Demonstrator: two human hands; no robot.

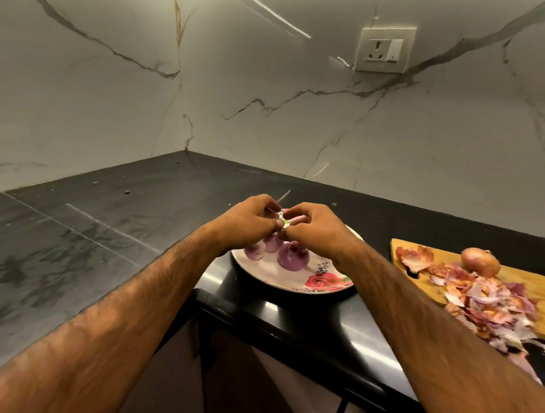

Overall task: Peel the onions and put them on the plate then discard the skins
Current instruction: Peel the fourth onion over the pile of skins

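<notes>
Left hand [247, 224] and right hand [318, 230] pinched a pale scrap [283, 221] above the plate [260, 271]; best kept off the peeled onions [292, 256].

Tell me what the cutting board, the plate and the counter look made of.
Cutting board: wood by the look, with a matte, warm tan face. Plate: probably glazed ceramic, possibly melamine; it is glossy white with printed roses. Counter: polished dark stone, likely granite, with grey veining and bright reflections on its front edge.
</notes>
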